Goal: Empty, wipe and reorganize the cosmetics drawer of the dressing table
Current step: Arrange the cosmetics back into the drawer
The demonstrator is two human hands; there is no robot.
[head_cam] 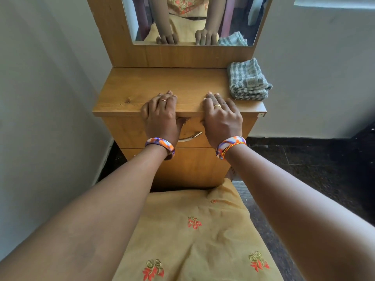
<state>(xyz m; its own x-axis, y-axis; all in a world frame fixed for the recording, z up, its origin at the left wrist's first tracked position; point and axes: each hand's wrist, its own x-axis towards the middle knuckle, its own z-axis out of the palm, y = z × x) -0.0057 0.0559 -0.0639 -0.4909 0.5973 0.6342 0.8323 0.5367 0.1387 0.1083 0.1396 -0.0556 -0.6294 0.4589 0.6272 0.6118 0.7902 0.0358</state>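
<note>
A wooden dressing table (142, 84) stands in front of me between two walls. Its drawer (129, 130) is closed, with a curved metal handle (190, 136) showing between my wrists. My left hand (160, 112) rests on the top's front edge, fingers laid forward on the wood and thumb below the edge. My right hand (221, 114) rests the same way a little to the right. Neither hand holds anything. A folded grey-and-white checked cloth (247, 82) lies on the top's right rear corner. What the drawer holds is hidden.
A mirror (194, 19) rises at the back of the top and reflects my hands and the cloth. A lower cupboard front (182, 167) sits under the drawer. White walls stand close on the left and right. Dark floor (304, 163) lies to the right.
</note>
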